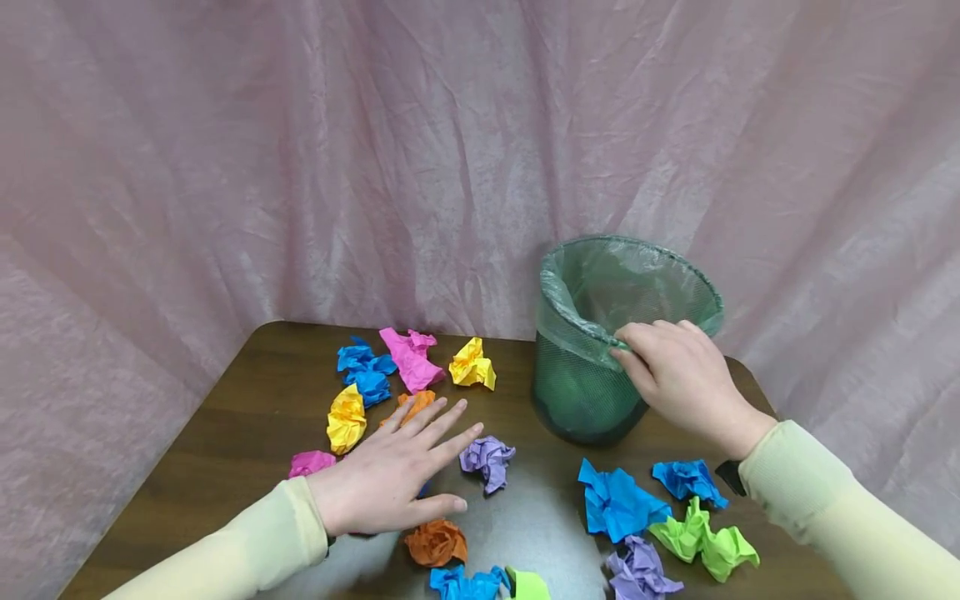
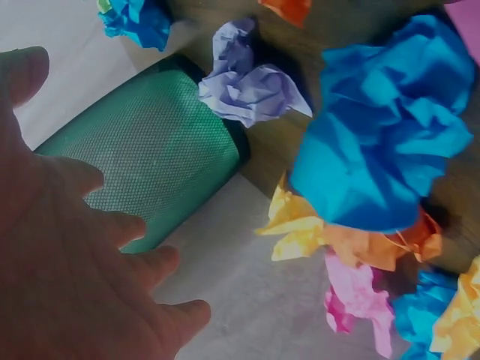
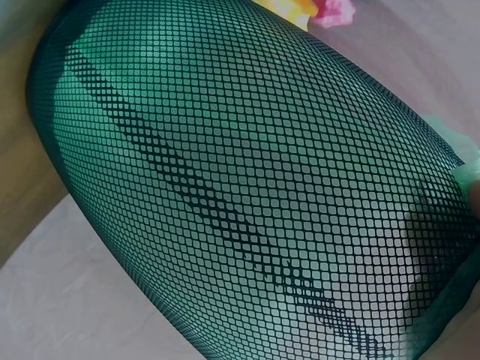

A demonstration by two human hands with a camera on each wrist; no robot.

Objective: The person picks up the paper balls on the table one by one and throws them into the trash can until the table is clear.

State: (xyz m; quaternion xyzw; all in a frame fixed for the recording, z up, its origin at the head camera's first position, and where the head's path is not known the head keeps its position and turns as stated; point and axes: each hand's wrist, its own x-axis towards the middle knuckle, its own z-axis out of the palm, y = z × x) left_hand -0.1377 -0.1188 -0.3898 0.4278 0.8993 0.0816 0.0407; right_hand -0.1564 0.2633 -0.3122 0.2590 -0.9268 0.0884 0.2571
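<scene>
My right hand grips the near rim of a mesh wastebasket, thumb outside, fingers over the edge. A thin green bag lines the basket and folds over its rim. In the right wrist view the mesh wall fills most of the picture. My left hand hovers palm down over the left side of the table, fingers straight and spread, holding nothing. Below it lie crumpled papers, among them a large blue paper ball mostly hidden in the head view. A purple paper ball lies just right of its fingertips.
Blue, pink and yellow paper balls lie at the table's back left. Nearer are a brown-orange ball and a blue one. On the right sit blue, green and purple balls. A pink curtain hangs behind the table.
</scene>
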